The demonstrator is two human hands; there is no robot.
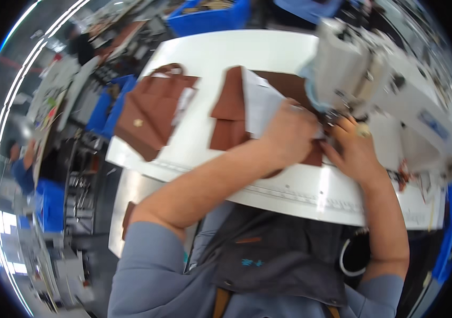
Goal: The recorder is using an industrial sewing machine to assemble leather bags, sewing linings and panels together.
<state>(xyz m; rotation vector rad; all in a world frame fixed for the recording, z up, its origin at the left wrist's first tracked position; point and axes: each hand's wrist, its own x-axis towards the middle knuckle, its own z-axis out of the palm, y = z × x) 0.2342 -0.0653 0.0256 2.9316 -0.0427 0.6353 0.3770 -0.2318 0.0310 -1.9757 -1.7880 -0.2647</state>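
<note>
A brown leather-like panel [229, 100] with a white lining piece [260, 108] lies on the white sewing table, its right part under the head of a sewing machine [342, 69]. My left hand [292, 130] is closed on the panel just left of the presser foot, fingers bent. On the right, my right hand [356, 151] has its thumb and curled fingers at the panel's edge beside the needle area. Both hands partly cover the stitching spot, so the needle point is hidden.
Another stack of brown pieces [149, 114] with a strap loop lies to the left on the white table [210, 50]. A ruler scale [311, 197] runs along the front edge. Blue bins [208, 18] stand beyond the table and at the left. Other people sit farther left.
</note>
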